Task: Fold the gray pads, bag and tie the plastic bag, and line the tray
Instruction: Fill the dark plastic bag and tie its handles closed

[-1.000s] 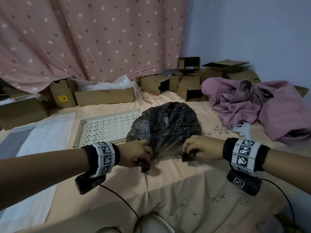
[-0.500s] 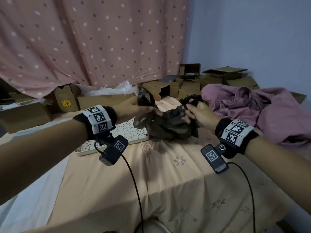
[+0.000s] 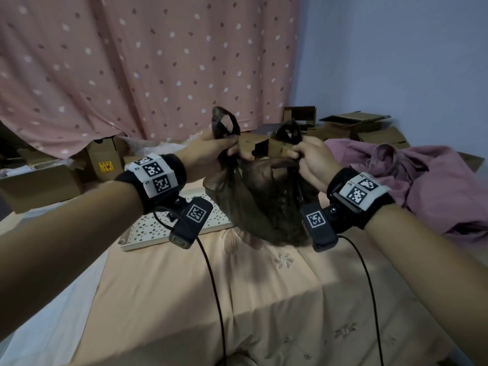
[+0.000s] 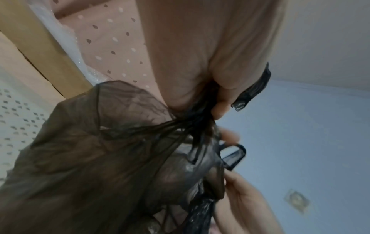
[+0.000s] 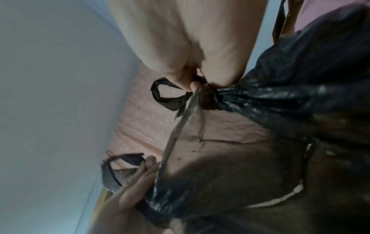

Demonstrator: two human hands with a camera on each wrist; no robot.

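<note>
While the peach quilted bedspread with small embroidered flowers [image 3: 264, 299] fills the near part of the head view, two forearms are seen reaching over it, each wrapped in a black wristband with white coded markers and carrying a small black camera on a cable. Above the bedspread, a thin, dark, half-transparent plastic bag [image 3: 261, 204] is held up between both hands, its lower part hanging close to the fabric; whether it touches cannot be told. One gathered handle of the bag is gripped by the left hand [image 3: 211, 151], whose fingers are curled tightly together around the bunched plastic, and the handle loop is seen standing up above the fist. The other handle is pinched by the right hand [image 3: 311, 159], the fingers pressed together on the twisted plastic, with its loop sticking out beyond the fingertips. In the wrist views the plastic is shown drawn into tight pleats where each hand closes on it. Just behind and to the left of the bag, a cream rectangular plastic tray with a perforated floor [image 3: 148, 233] is laid flat on the bedspread, partly hidden by the left wrist. To the right, a heap of mauve crumpled cloth [image 3: 422, 186] is piled on the bed. Farther back, brown cardboard boxes [image 3: 369, 128] are lined along the bed's edge, below a pink curtain with light and dark dots [image 3: 145, 62] and beside a pale blue wall [image 3: 396, 48].
</note>
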